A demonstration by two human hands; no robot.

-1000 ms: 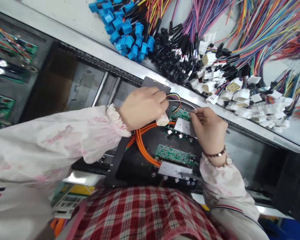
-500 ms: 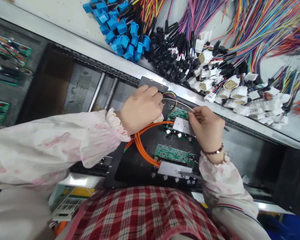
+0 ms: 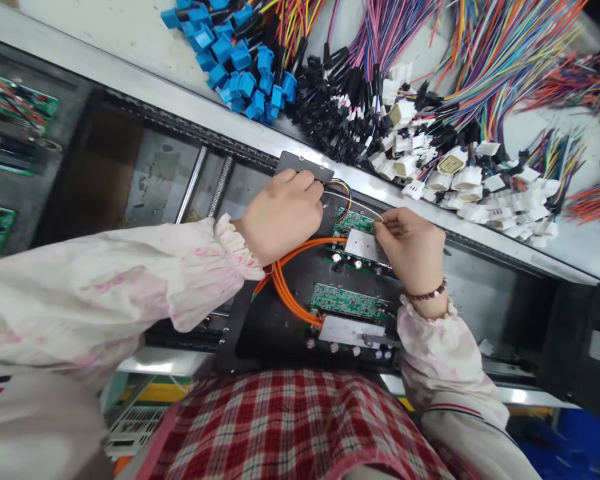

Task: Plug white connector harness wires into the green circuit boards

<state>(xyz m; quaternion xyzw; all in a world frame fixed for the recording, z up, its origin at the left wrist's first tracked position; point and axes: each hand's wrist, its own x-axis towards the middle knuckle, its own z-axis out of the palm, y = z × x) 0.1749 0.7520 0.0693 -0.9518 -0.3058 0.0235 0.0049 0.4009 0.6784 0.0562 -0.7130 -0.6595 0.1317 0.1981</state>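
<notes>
With our right hand (image 3: 414, 248) we are pinching the white wire (image 3: 360, 203), which is arching leftward toward our left hand (image 3: 286, 215), whose grip we cannot tell. Beneath both hands, the black tray (image 3: 263, 343) is holding two green circuit boards (image 3: 347, 301) and orange wires (image 3: 286, 297).

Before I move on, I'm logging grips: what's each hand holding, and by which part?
The right hand pinches the white wire between thumb and fingers at the right end of its visible stretch. The left hand is curled; any hold is hidden.
</notes>
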